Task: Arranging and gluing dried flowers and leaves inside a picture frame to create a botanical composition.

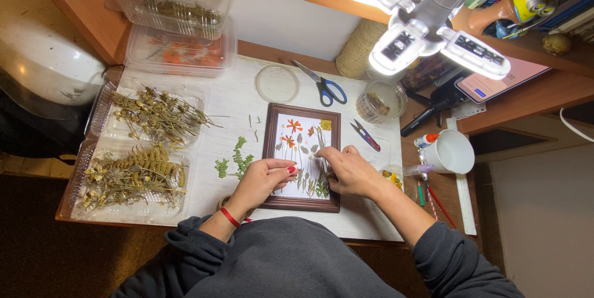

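Observation:
A dark wooden picture frame point(268, 143) lies flat on the white work surface, holding a white sheet with pressed orange, yellow and green flowers and leaves. My left hand point(265, 179) rests on the frame's lower left part, fingertips pressing on the sheet. From the right, my right hand point(350, 169) reaches in, its fingers pinched over a small pressed piece near the sheet's middle; what sits between the fingertips is too small to make out. A green fern sprig point(238, 160) lies just left of the frame.
Clear plastic trays of dried plants point(143, 143) sit at left, with lidded boxes point(179, 20) behind. Blue-handled scissors point(327, 86), a round clear lid point(277, 83), a small jar point(381, 100), snips point(365, 135), a white mug point(451, 151), a twine spool point(357, 51) and a bright lamp point(427, 32) surround the frame.

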